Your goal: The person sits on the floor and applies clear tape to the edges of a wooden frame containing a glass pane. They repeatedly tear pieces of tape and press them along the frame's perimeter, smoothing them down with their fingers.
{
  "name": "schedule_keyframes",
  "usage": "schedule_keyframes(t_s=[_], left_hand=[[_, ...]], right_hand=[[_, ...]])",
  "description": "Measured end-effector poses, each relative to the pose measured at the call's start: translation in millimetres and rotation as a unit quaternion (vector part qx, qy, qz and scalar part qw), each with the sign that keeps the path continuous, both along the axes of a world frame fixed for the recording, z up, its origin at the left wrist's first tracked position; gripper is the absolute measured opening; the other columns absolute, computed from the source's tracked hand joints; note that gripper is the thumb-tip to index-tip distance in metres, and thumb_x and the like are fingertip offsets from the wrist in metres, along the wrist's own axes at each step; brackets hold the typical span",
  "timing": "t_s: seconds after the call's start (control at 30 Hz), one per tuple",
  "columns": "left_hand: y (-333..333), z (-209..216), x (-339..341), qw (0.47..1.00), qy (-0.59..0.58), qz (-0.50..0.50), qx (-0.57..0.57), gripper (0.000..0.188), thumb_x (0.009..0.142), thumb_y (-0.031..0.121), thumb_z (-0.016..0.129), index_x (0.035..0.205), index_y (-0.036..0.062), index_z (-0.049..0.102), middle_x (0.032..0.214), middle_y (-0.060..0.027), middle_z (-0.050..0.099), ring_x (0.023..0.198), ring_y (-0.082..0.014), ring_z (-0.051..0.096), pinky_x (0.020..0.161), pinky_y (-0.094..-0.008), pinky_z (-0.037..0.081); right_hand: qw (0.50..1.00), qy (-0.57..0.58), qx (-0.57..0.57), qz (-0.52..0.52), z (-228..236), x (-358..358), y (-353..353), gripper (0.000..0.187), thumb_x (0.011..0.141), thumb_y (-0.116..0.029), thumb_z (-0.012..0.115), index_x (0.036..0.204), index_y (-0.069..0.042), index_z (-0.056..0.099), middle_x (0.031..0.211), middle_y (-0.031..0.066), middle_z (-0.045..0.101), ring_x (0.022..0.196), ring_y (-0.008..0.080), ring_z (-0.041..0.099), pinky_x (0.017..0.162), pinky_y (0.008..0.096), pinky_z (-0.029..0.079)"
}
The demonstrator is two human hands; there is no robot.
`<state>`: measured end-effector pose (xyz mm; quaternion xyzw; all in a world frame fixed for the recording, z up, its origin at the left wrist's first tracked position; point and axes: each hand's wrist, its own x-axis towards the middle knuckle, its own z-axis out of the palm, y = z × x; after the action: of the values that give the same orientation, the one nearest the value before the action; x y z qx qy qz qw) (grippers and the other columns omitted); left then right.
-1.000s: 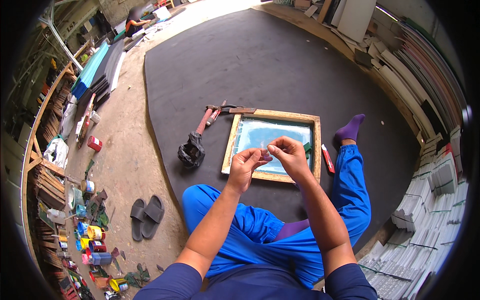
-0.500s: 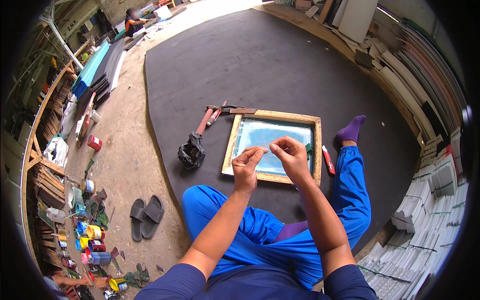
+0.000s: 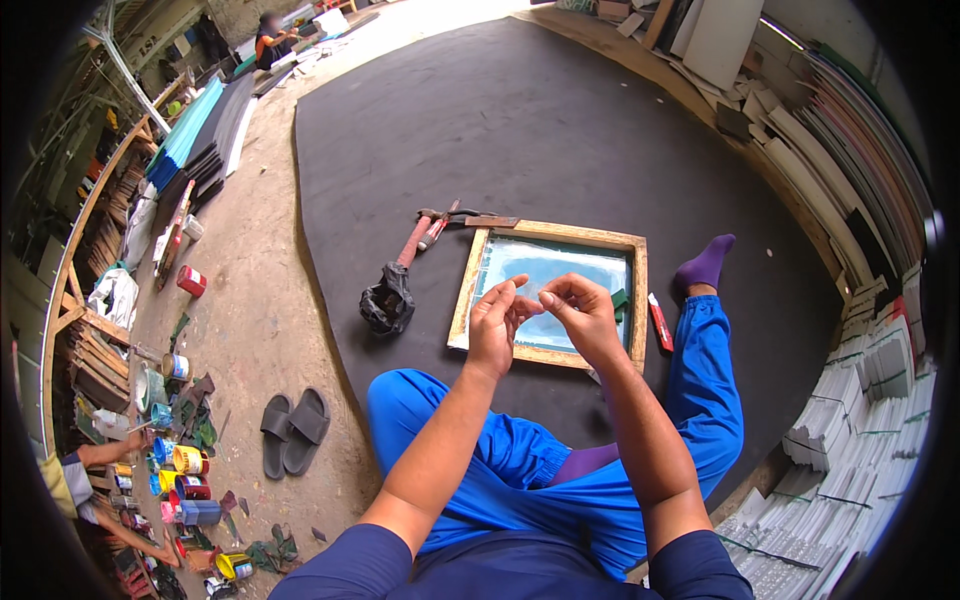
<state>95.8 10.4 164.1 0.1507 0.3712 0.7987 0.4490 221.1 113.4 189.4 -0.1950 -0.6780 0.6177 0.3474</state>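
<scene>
Bare left hand [image 3: 496, 322] and right hand [image 3: 583, 313] meet fingertip to fingertip above the frame [image 3: 552, 293], fingers pinched; whatever they grip is too small to tell. Frame lies on the mat [image 3: 560, 130]; hammer [image 3: 420, 235] just left.
</scene>
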Motion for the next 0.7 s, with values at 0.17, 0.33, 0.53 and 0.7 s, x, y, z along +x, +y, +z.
schedule_keyframes(t_s=[0.17,0.33,0.53,0.7], left_hand=[[-3.7,-5.4,-11.7,0.997,0.063,-0.046,0.017,0.024,0.105,0.023,0.065,0.107,0.0012,0.075,0.097,-0.0068,0.075,0.093,-0.0149,0.069,0.092,-0.0329,0.054],[-7.2,-3.0,-12.9,0.993,0.1,-0.057,0.015,0.016,0.1,0.016,0.073,0.106,0.002,0.075,0.097,-0.005,0.075,0.092,-0.0115,0.068,0.091,-0.0293,0.053],[-6.5,-1.4,-10.0,0.984,0.176,-0.014,0.005,0.012,0.098,0.015,0.076,0.101,0.0038,0.072,0.091,0.0002,0.07,0.087,-0.0068,0.061,0.082,-0.0225,0.047],[-0.8,-16.0,-0.3,0.972,0.208,0.101,0.035,0.008,0.099,0.013,0.073,0.098,0.0058,0.069,0.095,-0.0002,0.066,0.09,-0.0083,0.06,0.084,-0.0252,0.046]], right_hand=[[1.0,-0.005,0.02,0.006,2.4,-0.3,0.1,0.015,0.097,-0.015,0.077,0.095,-0.002,0.071,0.085,-0.0013,0.068,0.077,0.0042,0.057,0.069,0.023,0.047],[1.0,-0.013,0.02,0.0,0.7,-1.1,2.0,0.014,0.096,-0.016,0.077,0.095,-0.002,0.072,0.082,-0.0005,0.069,0.077,0.0055,0.059,0.069,0.0245,0.048],[0.998,-0.048,0.047,-0.01,1.5,1.5,1.5,0.014,0.096,-0.016,0.076,0.096,-0.002,0.073,0.082,0.0015,0.072,0.077,0.0082,0.064,0.072,0.0278,0.052],[0.998,-0.038,0.032,-0.025,1.7,-3.0,-5.7,0.015,0.095,-0.016,0.077,0.095,-0.002,0.073,0.081,0.0015,0.071,0.078,0.0074,0.062,0.071,0.0269,0.051]])
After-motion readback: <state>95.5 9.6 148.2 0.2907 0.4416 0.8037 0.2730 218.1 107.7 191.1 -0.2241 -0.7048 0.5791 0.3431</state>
